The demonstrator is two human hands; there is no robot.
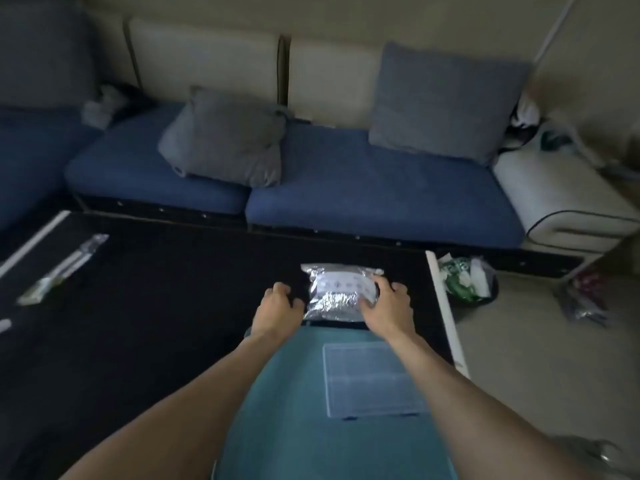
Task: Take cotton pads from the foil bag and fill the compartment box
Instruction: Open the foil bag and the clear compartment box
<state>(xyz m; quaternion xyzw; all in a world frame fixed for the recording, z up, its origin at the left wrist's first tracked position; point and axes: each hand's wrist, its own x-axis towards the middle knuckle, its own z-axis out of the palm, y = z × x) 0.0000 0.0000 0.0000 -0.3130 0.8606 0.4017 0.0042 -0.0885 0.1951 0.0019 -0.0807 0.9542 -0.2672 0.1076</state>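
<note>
Silver, crinkled foil bag (pixel 337 294) with a white label lies flat on the black table top (pixel 156 289), at the near edge, just beyond the teal rounded surface (pixel 294 393) that carries the clear plastic compartment box (pixel 372 381). We have only the one head view, and it is dim.

Our right hand (pixel 386 303) rests on the bag's right edge with its fingers curled over the foil — we read that as a grip on the bag. Our left hand (pixel 278 301) sits at the bag's left side with curled fingers, but against the dark table we cannot tell whether it holds the foil or merely lies beside it.

No cotton pads are visible; they are presumably inside the bag, and whether it is open we cannot say. The box appears shut, its compartments showing faintly through the lid, and we judge that filling has not begun.

What could go wrong from here:
- Slick foil may slip from a one-sided hold, so the bag slides off the near edge.
- Tearing it open abruptly could scatter pads onto the table or the floor — light things travel.
- The box lies close under our forearms; a careless pull toward us could knock it off the teal surface.
- Poor light makes it easy to misjudge which compartment a pad enters.
</note>
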